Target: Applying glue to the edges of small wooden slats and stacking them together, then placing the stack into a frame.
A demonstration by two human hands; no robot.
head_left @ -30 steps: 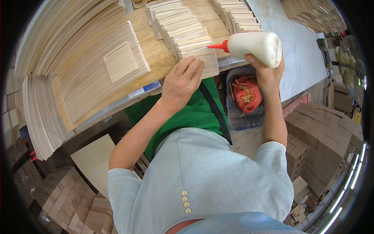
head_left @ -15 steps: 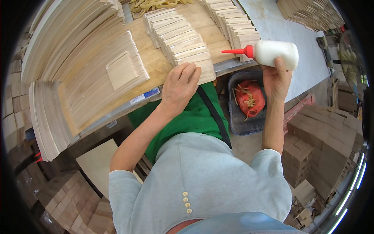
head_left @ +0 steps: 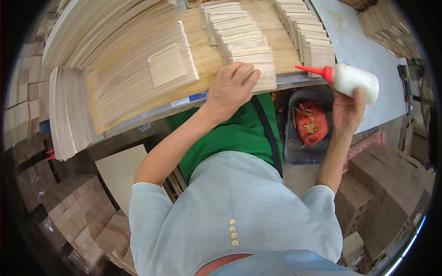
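My right hand grips a white squeeze bottle with a long red nozzle. The bottle lies nearly level above the bench's front edge, its tip pointing left toward the wooden pieces. My left hand is closed at the near end of a row of overlapping thin wooden pieces. Its bent fingers rest on the nearest piece, and the fingertips are partly hidden. A second overlapping row lies farther right. Left of my hand, one squarish thin wooden piece lies on a spread of others.
Tall stacks of thin wood sheets stand on the left of the wooden bench board. Under the bench edge, a dark plastic bin holds a red bag. Stacked wooden blocks fill the lower right. A green cloth covers my lap.
The whole view has shifted, so the bench and both hands appear farther right. My right hand still grips the bottle, nozzle leftward; my left hand stays at the near end of the row.
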